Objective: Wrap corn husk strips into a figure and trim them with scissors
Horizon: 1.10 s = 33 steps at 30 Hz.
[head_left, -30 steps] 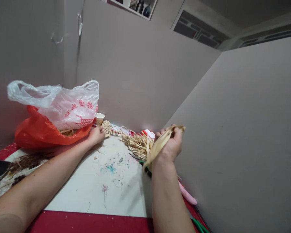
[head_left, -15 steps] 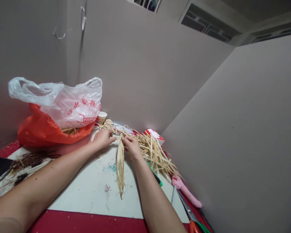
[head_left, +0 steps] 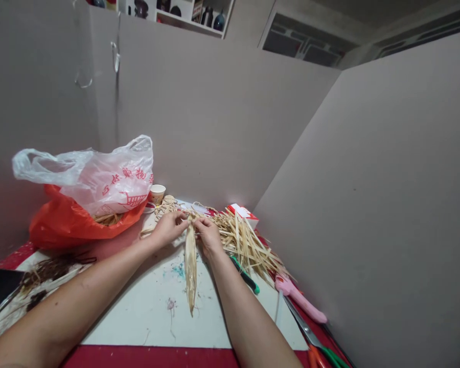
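A long straw-coloured dried husk [head_left: 190, 273] hangs down over the white board [head_left: 138, 317], narrowing to a point at its lower end. My left hand [head_left: 170, 227] pinches the upper end of the husk from the left, thumb and fingertips together. From the right, my right hand [head_left: 209, 234] closes thumb and finger on the same end. The fingertips of both hands almost meet there, and the exact grip is too small to make out. Just beyond my right hand lies a heap of flat straw strips [head_left: 245, 243].
At the left are a red plastic bag [head_left: 69, 225], a white plastic bag [head_left: 107, 179] and dark fibres [head_left: 51, 271]. A paper cup [head_left: 158, 194] stands behind. To the right lie a green-and-black tool [head_left: 247, 276], a pink-handled tool [head_left: 301, 299] and scissors [head_left: 310, 335]. Grey panels rise behind and right.
My left hand has moved right onto the husk's upper end, where a gap showed before. My right hand stays at that end. The camera view has shifted slightly.
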### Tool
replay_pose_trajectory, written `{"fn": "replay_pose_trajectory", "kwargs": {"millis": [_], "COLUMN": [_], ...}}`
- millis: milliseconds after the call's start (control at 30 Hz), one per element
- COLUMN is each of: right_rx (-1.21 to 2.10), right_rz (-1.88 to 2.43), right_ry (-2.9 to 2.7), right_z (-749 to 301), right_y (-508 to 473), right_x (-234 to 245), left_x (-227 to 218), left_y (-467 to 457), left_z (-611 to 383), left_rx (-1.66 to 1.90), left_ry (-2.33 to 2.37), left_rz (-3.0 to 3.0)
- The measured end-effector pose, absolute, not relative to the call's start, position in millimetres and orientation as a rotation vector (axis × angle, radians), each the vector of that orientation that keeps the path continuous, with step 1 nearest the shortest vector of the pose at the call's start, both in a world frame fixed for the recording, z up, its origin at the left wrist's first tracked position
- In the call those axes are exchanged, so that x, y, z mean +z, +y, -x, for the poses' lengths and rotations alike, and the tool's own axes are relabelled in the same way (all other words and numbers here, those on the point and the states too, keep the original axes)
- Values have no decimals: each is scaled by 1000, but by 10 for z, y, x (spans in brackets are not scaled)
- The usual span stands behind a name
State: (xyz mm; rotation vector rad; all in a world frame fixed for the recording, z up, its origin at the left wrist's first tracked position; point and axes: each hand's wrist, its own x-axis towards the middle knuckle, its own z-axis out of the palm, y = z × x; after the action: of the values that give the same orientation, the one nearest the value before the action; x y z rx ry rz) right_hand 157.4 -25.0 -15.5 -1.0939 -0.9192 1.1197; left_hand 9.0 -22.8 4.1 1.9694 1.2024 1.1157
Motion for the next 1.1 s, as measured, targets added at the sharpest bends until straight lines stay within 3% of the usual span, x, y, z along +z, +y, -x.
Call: {"fn": "replay_pose_trajectory", "kwargs": {"millis": [267,1100], "right_rx": [1318,1156], "right_rz": [1089,1256], "right_ry": [-1006,-1232], "right_z": [-1616,-1597], "right_y": [-284,-297], "right_x": [-157,-223], "left_x": [-131,-146], "left_y": [-178,-97], "left_z": [-178,-109], "left_rx": [1006,989], "left_ry": [900,1018], "left_rz": [-1290,-1443]}}
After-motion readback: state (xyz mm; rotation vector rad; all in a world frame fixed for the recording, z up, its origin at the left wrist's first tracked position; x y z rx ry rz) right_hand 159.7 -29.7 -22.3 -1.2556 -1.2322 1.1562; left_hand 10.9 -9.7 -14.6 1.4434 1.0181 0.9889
